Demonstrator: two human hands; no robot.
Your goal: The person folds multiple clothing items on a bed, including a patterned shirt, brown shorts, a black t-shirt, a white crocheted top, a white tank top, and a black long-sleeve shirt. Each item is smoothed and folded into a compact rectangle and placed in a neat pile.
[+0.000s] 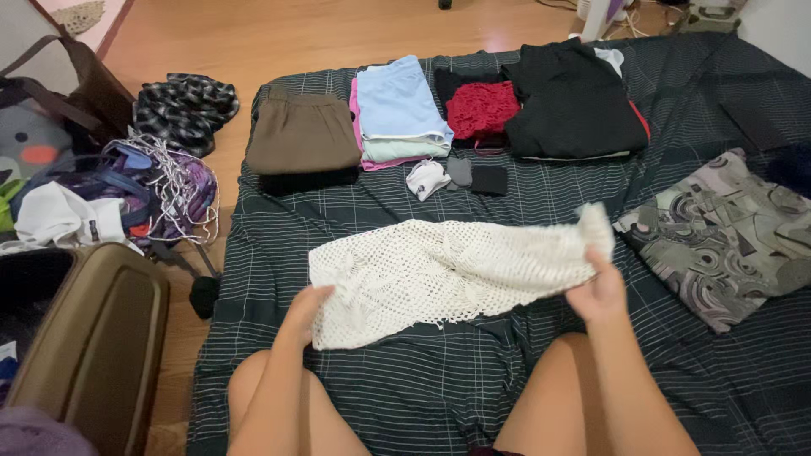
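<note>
Cream crocheted garment (448,274) spread flat across the middle of the dark plaid bed cover (422,388), just ahead of the knees. Left hand (306,311) closed on its near left corner, grip pinched over the mesh. Right hand (598,287) clamped on the right end, lifting that end a little (fabric bunched above the thumb).

At far left, an open olive-brown suitcase (97,338) on the wooden floor (296,34); inside mostly out of view. Beside it a heap of bags and clothes (127,198) with white cords tangled on top, and a checked black-and-white cloth (186,105) on the floor beyond.

Along the far side of the bed, folded piles in a row: brown garment (302,133), light blue stack over pink and pale green (399,110), red lace piece (481,110) lying on black, large black pile (574,101). Small white and grey socks (448,176) just in front of these. Patterned grey-purple garment (726,236) at right, near the right hand but apart from the crochet.

Open cover between the crochet and the sock row, and more bare cover toward the near right corner. Left bed edge close to the suitcase, with a narrow strip of floor between.
</note>
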